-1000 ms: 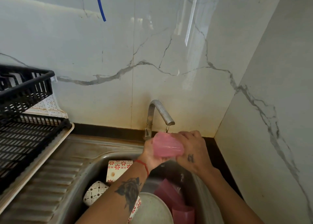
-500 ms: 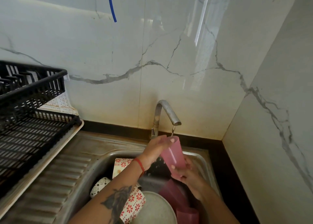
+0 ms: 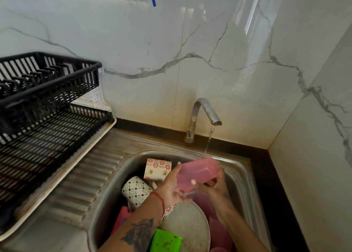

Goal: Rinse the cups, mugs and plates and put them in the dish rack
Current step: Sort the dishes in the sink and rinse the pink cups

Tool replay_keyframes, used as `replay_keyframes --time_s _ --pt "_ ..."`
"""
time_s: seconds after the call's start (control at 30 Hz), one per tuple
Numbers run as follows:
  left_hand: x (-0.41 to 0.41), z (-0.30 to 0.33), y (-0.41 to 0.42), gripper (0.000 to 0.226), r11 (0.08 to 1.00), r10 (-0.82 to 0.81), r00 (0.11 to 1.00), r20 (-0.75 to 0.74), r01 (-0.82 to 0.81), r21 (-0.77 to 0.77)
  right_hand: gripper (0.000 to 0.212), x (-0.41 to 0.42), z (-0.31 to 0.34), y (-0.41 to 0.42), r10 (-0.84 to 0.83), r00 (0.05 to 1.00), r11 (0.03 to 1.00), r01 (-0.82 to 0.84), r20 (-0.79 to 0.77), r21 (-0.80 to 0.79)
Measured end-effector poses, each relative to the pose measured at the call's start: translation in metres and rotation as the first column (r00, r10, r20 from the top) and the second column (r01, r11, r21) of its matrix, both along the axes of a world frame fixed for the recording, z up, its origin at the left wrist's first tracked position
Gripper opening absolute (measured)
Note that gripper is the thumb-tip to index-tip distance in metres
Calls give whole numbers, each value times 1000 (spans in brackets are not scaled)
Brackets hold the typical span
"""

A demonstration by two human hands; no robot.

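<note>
Head view: both hands, left hand (image 3: 172,185) and right hand (image 3: 214,184), grip a translucent pink plastic cup (image 3: 198,172) on its side under the running steel tap (image 3: 206,111). By my reading the task has barely begun: the black slatted plastic dish rack (image 3: 47,103) looks bare, while patterned ceramic mugs (image 3: 157,169), a grey round plate (image 3: 187,227) and more pink cups (image 3: 219,232) wait in the steel sink (image 3: 114,185).

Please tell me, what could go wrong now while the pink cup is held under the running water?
1. The wet pink cup, lying sideways between both hands, could slip onto the mugs and grey plate crowded in the sink.
2. Water from the faucet hits the cup's side and may splash out.
</note>
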State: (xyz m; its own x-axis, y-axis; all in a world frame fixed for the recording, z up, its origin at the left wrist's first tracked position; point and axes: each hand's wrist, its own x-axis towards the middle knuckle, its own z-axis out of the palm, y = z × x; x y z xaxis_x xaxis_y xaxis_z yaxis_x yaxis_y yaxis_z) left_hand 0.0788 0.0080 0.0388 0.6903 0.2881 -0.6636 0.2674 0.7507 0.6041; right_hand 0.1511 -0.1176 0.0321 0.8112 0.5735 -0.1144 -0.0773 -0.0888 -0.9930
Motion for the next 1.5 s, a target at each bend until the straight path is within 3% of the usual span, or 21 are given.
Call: replay_keyframes --time_s 0.17,0.3,0.43,0.53,0.63,0.77,0.83,1.0,1.13,1.33,1.43,1.5 --pt "-13 -9 -10 63 998 49 999 11 -48 -49 76 1 -8 4 26 989 996 -12 147 -92" --pt "-42 -12 8 59 993 21 999 -38 -16 121 73 -5 -7 15 116 972 982 -81 203 -170" --pt "-77 -16 41 30 895 243 969 -38 -209 393 79 -18 -5 44 208 954 964 -162 216 -211" --pt "-114 -18 69 12 702 405 910 86 -370 609 78 -40 4 78 234 950 964 -198 208 -179" --pt "-159 -9 101 15 455 475 871 128 -367 811 75 -67 16 119 305 920 952 -285 248 -111" --pt "-222 10 138 29 23 571 817 77 -109 994 75 -110 33 189 409 881 909 -416 236 -23" --pt "-244 15 152 35 -105 560 828 15 53 993 76 -133 42 226 443 860 889 -458 253 3" --pt "-280 6 167 55 -169 549 803 -233 379 910 79 -187 46 301 482 769 844 -535 420 12" --pt "-292 -12 159 62 -256 480 808 -341 501 827 74 -214 38 341 539 657 808 -581 527 -101" --pt "-298 -23 155 65 -289 460 772 -440 598 748 69 -242 21 363 697 450 686 -643 558 -339" --pt "-299 -20 151 64 -290 457 761 -461 617 731 78 -242 21 368 710 413 690 -568 571 -448" --pt "-301 -18 141 61 -289 459 755 -468 625 725 79 -241 18 371 703 476 712 -485 529 -508"
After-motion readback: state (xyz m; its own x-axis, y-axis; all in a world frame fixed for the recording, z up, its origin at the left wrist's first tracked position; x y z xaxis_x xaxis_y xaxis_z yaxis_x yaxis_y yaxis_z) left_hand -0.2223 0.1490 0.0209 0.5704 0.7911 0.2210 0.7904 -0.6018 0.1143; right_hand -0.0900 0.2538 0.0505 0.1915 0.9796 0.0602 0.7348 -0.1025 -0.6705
